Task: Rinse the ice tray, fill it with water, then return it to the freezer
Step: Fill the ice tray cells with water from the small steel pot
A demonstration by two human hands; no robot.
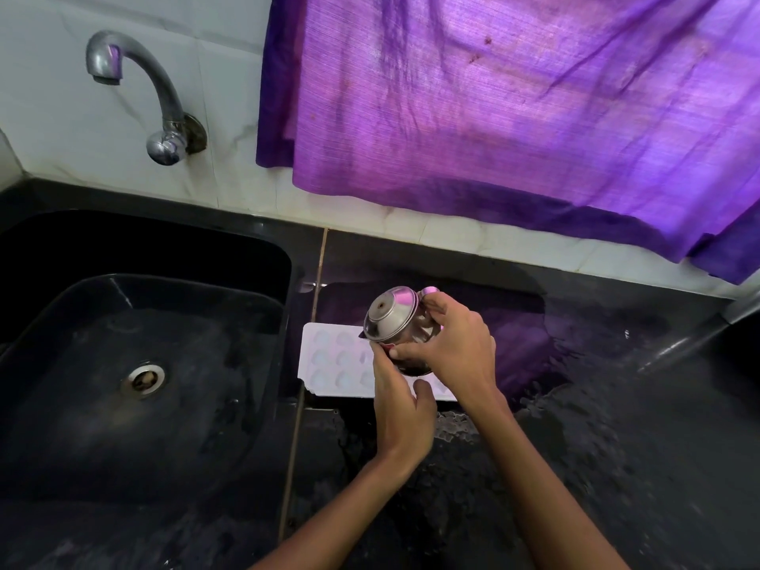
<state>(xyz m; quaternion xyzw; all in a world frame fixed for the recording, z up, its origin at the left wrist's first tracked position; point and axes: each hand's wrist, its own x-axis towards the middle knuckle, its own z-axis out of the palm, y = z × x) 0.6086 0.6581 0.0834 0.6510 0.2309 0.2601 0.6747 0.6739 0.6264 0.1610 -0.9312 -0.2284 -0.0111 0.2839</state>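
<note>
Right hand point(456, 343) curled round a steel jug point(392, 318), left hand point(405, 409) pinching its lower rim, white ice tray point(329, 357) flat just beneath both sets of fingers

Right part of the ice tray point(335, 359) behind both hands – steel vessel's point(392, 316) contents perhaps water, unclear

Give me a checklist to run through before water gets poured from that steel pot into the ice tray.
1. Ice tray lies flat on the countertop: ok.
2. Steel pot sits above the tray: ok.
3. Right hand grips the pot: ok.
4. Left hand steadies the pot from below: ok.
5. Water in the pot: cannot tell.
6. Tray cells empty: cannot tell.
</note>
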